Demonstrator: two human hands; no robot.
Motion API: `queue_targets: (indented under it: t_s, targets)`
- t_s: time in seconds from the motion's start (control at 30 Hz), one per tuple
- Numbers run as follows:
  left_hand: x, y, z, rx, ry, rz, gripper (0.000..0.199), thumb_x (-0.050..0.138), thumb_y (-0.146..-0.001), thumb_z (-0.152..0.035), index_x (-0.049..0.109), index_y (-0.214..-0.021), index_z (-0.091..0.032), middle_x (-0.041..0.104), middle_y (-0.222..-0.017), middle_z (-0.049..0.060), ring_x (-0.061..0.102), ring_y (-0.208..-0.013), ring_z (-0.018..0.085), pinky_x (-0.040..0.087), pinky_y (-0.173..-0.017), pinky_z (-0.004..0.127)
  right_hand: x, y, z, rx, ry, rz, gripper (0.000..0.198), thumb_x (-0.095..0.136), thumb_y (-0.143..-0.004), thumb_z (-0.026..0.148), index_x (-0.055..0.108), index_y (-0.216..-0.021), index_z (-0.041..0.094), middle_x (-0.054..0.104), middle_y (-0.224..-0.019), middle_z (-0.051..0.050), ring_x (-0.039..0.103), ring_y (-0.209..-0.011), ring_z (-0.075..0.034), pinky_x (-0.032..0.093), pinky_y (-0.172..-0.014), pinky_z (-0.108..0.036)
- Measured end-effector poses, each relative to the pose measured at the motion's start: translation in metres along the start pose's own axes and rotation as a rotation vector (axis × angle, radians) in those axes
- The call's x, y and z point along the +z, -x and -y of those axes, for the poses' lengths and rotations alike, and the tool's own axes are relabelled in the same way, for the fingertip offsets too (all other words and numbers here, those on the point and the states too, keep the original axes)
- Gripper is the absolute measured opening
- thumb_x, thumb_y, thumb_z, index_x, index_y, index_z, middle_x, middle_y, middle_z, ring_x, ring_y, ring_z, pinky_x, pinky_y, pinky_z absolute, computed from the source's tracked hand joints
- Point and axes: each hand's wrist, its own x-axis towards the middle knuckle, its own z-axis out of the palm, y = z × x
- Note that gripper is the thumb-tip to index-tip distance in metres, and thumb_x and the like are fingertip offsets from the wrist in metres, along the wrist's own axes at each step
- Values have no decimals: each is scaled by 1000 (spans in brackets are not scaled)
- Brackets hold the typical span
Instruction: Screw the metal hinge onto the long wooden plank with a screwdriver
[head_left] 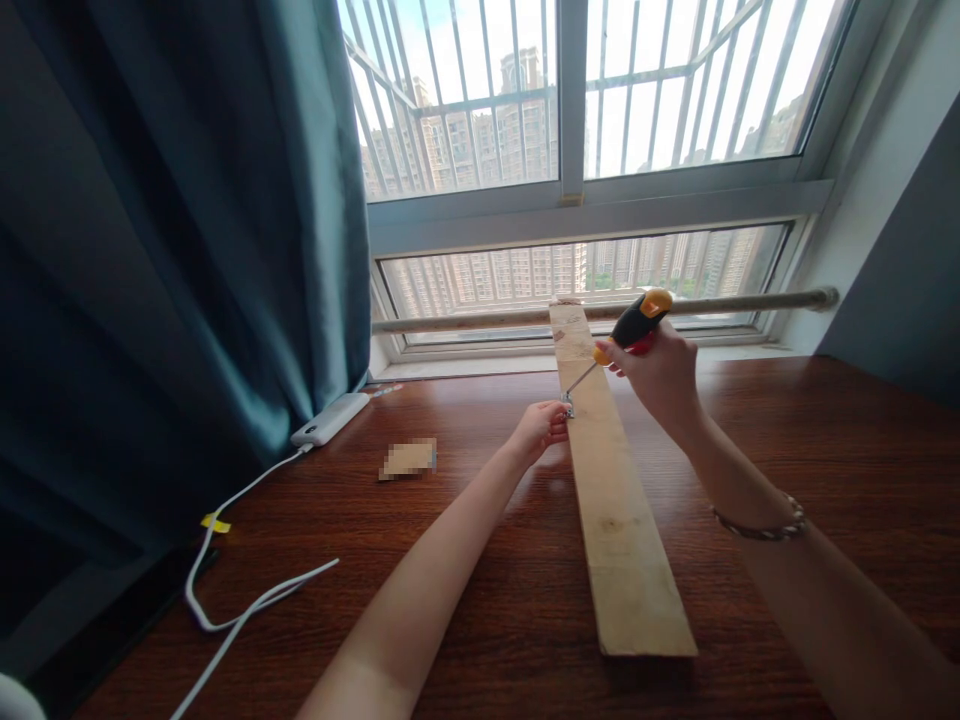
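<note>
Clock ref.: 12 o'c. = toward the window. A small metal fitting (568, 408) is pinched btwn. thumb & fingers of the L hand (538, 432); the fingers are closed on it, at approx. 2 o'c. from the palm. Its exact shape is too small to be made out. The fitting is positioned at the L edge of the wooden board (619, 520), toward the board's far end.

The screwdriver (637, 328) is gripped by the R hand (661, 375), w/ fingers clamped around the handle. From the R hand, the fitting is located btwn. 8 & 9 o'c. The shaft is angled down from approx. 2 o'c. & its tip is brought to the fitting; whether it is seated in a screw cannot be told. Of the two hands, the L is nearer, being in contact; the R is kept apart by the shaft length.

The board's long axis is aligned approx. 11 to 5 o'c., thus crossed by the shaft at an angle. The rail (720, 304) is overlapped by the far end; contact there cannot be confirmed. At 9 o'c. from the L hand, a blurred tan piece (409, 458) is seen on the table (517, 600), w/ a white device (330, 420) farther out.
</note>
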Motion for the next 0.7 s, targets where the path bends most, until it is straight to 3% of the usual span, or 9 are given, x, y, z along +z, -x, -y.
queue_targets:
  t_s: [0.33, 0.7]
  targets:
    - [0, 3, -1, -22, -108, -19, 24, 59, -65, -33, 60, -80, -15, 66, -67, 6, 62, -58, 18, 50, -60, 32, -15, -2, 6, -47, -27, -20, 35, 62, -69, 50, 59, -76, 16, 64, -62, -3, 61, -54, -19, 44, -52, -28]
    - [2, 4, -3, -20, -99, -36, 22, 59, -65, -29, 61, -80, -14, 66, -67, 7, 61, -55, 16, 50, -59, 30, -4, -1, 1, -48, 89, 10, 36, 65, -66, 51, 55, -72, 16, 63, -62, -5, 61, -57, -21, 44, -55, -30]
